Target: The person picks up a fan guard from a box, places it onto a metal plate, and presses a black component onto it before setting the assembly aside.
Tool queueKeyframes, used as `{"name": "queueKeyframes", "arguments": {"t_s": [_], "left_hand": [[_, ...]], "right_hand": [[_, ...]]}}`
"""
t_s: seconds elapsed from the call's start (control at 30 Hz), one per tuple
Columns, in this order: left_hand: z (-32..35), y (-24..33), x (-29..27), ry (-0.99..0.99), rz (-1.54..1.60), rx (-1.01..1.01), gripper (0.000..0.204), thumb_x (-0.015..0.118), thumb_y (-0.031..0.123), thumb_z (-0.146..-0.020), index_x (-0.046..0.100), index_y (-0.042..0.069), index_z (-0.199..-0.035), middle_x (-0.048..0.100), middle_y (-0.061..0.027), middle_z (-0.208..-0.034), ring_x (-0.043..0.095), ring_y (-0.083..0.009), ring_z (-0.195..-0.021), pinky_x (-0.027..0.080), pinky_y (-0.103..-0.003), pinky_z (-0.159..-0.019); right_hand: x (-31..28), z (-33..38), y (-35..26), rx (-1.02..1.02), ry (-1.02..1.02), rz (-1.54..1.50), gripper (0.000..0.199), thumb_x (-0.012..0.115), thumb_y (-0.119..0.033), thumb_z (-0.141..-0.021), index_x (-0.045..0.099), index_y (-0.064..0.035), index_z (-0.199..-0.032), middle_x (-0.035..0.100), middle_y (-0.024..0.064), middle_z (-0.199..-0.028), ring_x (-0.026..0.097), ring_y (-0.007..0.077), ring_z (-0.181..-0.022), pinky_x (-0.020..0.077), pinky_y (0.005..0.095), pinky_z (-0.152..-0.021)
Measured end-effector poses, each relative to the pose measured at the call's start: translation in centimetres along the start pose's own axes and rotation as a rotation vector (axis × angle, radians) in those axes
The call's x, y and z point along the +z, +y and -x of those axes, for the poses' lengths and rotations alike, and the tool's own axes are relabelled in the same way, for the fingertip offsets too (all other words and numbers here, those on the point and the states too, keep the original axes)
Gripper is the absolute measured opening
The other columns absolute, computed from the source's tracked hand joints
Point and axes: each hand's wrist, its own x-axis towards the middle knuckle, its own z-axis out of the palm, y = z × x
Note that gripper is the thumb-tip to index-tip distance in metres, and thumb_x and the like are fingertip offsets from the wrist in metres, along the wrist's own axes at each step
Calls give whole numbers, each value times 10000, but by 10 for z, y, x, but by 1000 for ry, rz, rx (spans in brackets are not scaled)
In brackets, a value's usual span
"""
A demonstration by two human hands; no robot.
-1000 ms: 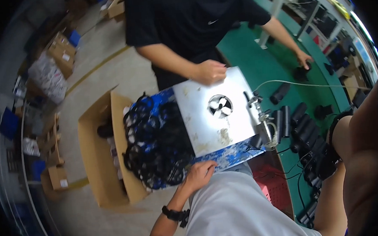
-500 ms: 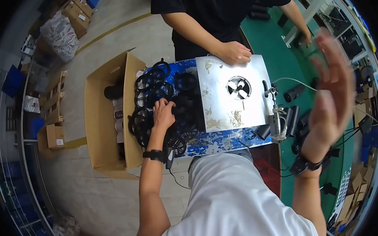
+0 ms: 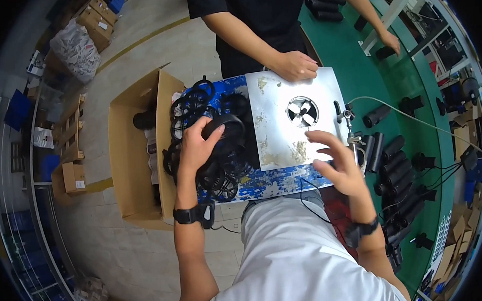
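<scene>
My left hand (image 3: 196,146) grips a round black plastic part (image 3: 228,132) between thumb and fingers. It is over a pile of black ring-shaped parts (image 3: 216,178), some with spokes, on the left of a chipped blue worktop (image 3: 279,184). My right hand (image 3: 338,164) is open, thumb and fingers apart, above the front right corner of a silver metal plate (image 3: 272,113). A round opening in that plate shows a bright cross-shaped fixture (image 3: 302,112). Beside the plate's right edge stands a metal valve fitting (image 3: 348,116) with a thin hose.
Across the worktop, a co-worker's closed hand (image 3: 297,66) rests on the plate's far edge; their other hand (image 3: 390,43) is over a green bench (image 3: 352,80). Several black cylinders (image 3: 394,166) lie on that bench. An open cardboard box (image 3: 164,133) stands left of the pile.
My left hand has lifted a round black part from the pile. My right hand has swung left and down from the bench to the plate. The co-worker's far hand has moved slightly.
</scene>
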Motion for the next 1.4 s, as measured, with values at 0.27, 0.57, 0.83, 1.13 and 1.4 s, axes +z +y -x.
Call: {"name": "queueKeyframes", "arguments": {"t_s": [0.27,0.57,0.83,1.13,1.4], "left_hand": [[-5,81,60,-184,903,-263,234,650,180,-883,610,3,-1029,640,-24,-820,597,-81,-670,417,-176,-544],[-3,83,107,-176,1014,-161,362,500,224,-977,519,-22,-1242,647,-58,-949,625,-120,-857,511,-247,-711],[3,105,121,-159,1260,-97,662,481,351,-981,198,3,-1469,444,-161,-1341,551,-221,-1111,472,-328,-921],[-7,102,108,-178,1249,-81,429,365,332,-1021,531,-30,-1183,623,-135,-1003,658,-177,-746,568,-282,-659],[-17,90,119,-34,1002,-135,271,456,264,-1005,527,13,-934,478,9,-697,473,-48,-552,453,-199,-473]], "right_hand": [[50,-63,27,137,-126,-473,330,719,-53,-800,561,23,-1080,664,79,-937,636,128,-813,503,241,-726],[20,-54,47,213,333,-666,231,713,-77,-808,575,-18,-983,663,73,-869,645,137,-789,499,234,-676],[31,-40,12,-377,310,502,526,730,-27,-649,551,-45,-1144,554,167,-1160,542,355,-1071,460,394,-891],[5,-47,12,-57,403,41,475,742,-161,-790,542,32,-1175,604,106,-1101,581,168,-1003,471,297,-873],[19,-55,38,77,141,-372,281,697,-77,-813,579,3,-1055,656,47,-857,610,95,-740,503,241,-624]]}}
